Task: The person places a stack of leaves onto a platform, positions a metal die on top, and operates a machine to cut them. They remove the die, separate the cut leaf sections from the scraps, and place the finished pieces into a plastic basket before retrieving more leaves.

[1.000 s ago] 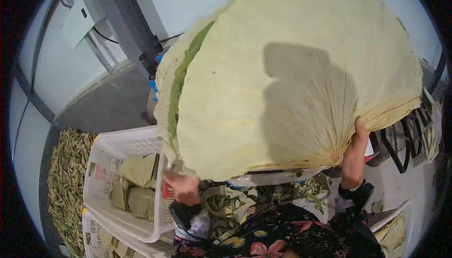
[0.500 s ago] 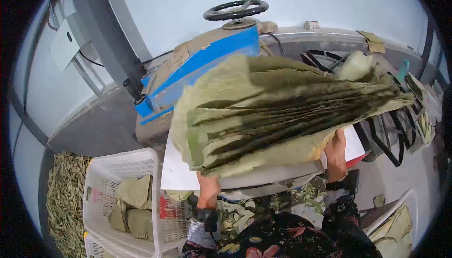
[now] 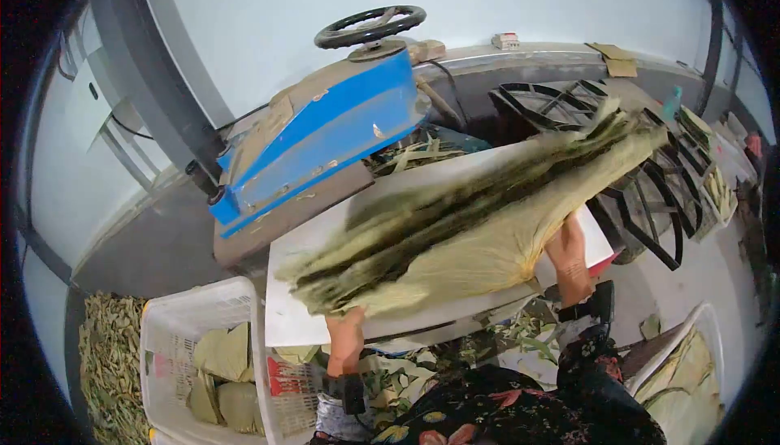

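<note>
A long bundle of dried leaves (image 3: 463, 274), pale green-yellow with dark gaps between its layers, stretches slantwise over a white board (image 3: 292, 327). My left hand (image 3: 345, 339) is closed on the bundle's near left corner. With its fingers tucked behind the front leaves, my right hand (image 3: 567, 258) grips the lower edge toward the right, where the leaves crease together. The bundle's upper edge is blurred by motion. Its far right end narrows to ragged tips.
A blue machine (image 3: 325, 128) with a black handwheel (image 3: 370, 27) stands behind the board. Left is a white plastic crate (image 3: 203, 299) holding leaf stacks, beside a heap of leaves (image 3: 118, 364). Black metal frames (image 3: 650, 209) lie right. A white tub (image 3: 711, 323) holds more leaves.
The bundle has tipped from a wide raised fan into a narrower, lower shape, uncovering more of the board behind it. Both hands keep their grip, and the view has shifted slightly.
</note>
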The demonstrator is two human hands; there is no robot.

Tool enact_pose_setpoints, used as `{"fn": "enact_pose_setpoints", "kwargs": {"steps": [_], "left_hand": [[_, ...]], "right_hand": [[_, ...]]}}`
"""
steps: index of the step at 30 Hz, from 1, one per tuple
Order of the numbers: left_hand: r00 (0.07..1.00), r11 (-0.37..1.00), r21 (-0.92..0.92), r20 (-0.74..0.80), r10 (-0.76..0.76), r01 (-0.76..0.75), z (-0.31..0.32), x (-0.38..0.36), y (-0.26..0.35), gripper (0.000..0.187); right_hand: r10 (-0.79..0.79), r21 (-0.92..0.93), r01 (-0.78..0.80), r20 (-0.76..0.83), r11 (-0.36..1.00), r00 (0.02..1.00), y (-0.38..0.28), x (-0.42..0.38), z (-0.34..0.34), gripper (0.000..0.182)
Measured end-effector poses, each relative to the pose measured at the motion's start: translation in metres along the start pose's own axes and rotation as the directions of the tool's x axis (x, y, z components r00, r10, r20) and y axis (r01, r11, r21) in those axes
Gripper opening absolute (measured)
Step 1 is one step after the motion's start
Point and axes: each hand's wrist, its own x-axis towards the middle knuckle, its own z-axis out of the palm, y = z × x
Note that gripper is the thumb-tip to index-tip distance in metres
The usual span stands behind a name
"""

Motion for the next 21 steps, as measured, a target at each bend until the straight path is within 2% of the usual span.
{"fn": "enact_pose_setpoints", "kwargs": {"steps": [1,2,3,4,5,6,8,9,10,12,14,16,17,18,19,20,21], "left_hand": [[0.986,0.948,-0.292,-0.064,-0.151,0.126,0.011,0.000,0.019,0.024],[0.947,0.797,-0.563,-0.076,-0.313,0.218,0.023,0.003,0.032,0.028],[0.946,0.797,-0.559,-0.063,-0.317,0.230,0.021,0.003,0.029,0.028],[0.933,0.811,-0.497,-0.007,-0.360,0.309,0.012,-0.001,0.022,0.038],[0.919,0.820,-0.438,0.038,-0.393,0.368,0.008,-0.001,0.022,0.049],[0.925,0.822,-0.447,0.037,-0.378,0.353,0.013,0.003,0.027,0.049],[0.945,0.776,-0.590,-0.063,-0.321,0.224,0.022,-0.002,0.038,0.048],[0.918,0.768,-0.582,-0.087,-0.386,0.268,0.019,-0.003,0.020,0.048],[0.917,0.769,-0.577,-0.082,-0.391,0.276,0.016,-0.009,0.016,0.048],[0.898,0.764,-0.588,-0.139,-0.417,0.264,0.019,-0.003,0.016,0.050],[0.905,0.782,-0.556,-0.120,-0.408,0.280,0.005,-0.007,0.011,0.057],[0.963,0.843,-0.484,-0.002,-0.268,0.234,0.004,-0.005,-0.001,0.045],[0.952,0.823,-0.542,-0.127,-0.279,0.169,0.013,-0.001,0.019,0.042],[0.955,0.822,-0.547,-0.129,-0.269,0.158,0.007,0.006,0.008,0.042],[0.995,0.992,0.097,-0.046,0.084,-0.079,-0.009,0.003,-0.014,0.042],[0.924,0.667,0.640,0.245,0.292,-0.381,-0.021,-0.006,-0.017,0.041],[0.963,0.757,0.603,0.235,0.136,-0.254,-0.025,-0.009,-0.015,0.043]], "right_hand": [[-0.046,0.046,0.045,0.015,0.998,0.999,0.003,-0.002,0.017,0.050],[-0.091,0.092,0.088,0.028,0.992,0.995,0.003,-0.003,0.030,0.050],[-0.057,-0.054,0.058,0.021,0.997,0.998,0.002,-0.002,0.021,0.051],[-0.013,-0.194,0.013,-0.001,0.981,1.000,0.005,-0.005,0.010,0.051],[0.034,0.098,-0.036,0.020,0.994,0.999,0.009,0.000,0.007,0.054],[0.013,0.099,-0.018,0.046,0.995,0.999,0.014,-0.001,0.009,0.056],[0.029,0.102,-0.033,0.037,0.994,0.999,0.022,0.002,0.016,0.056],[0.021,-0.009,-0.021,0.046,1.000,0.999,0.018,0.000,0.020,0.062],[0.025,-0.007,-0.025,0.037,1.000,0.999,0.021,-0.008,0.023,0.062],[0.051,0.132,-0.046,-0.035,0.990,0.998,0.017,-0.001,0.039,0.063],[0.080,0.095,-0.072,-0.080,0.993,0.994,0.023,-0.009,0.028,0.062],[0.138,-0.043,-0.139,-0.021,0.989,0.990,0.045,-0.008,-0.010,0.044],[-0.005,-0.444,0.014,0.023,0.896,1.000,0.031,-0.018,0.027,0.042],[-0.016,-0.445,0.027,0.029,0.895,0.999,0.024,-0.011,0.041,0.042],[0.029,-0.228,-0.014,0.063,0.973,0.998,0.020,-0.010,0.048,0.048],[0.075,-0.002,-0.076,0.099,0.997,0.992,0.020,-0.013,0.050,0.054],[0.110,0.099,-0.118,0.085,0.988,0.990,0.021,-0.011,0.046,0.053]]}}
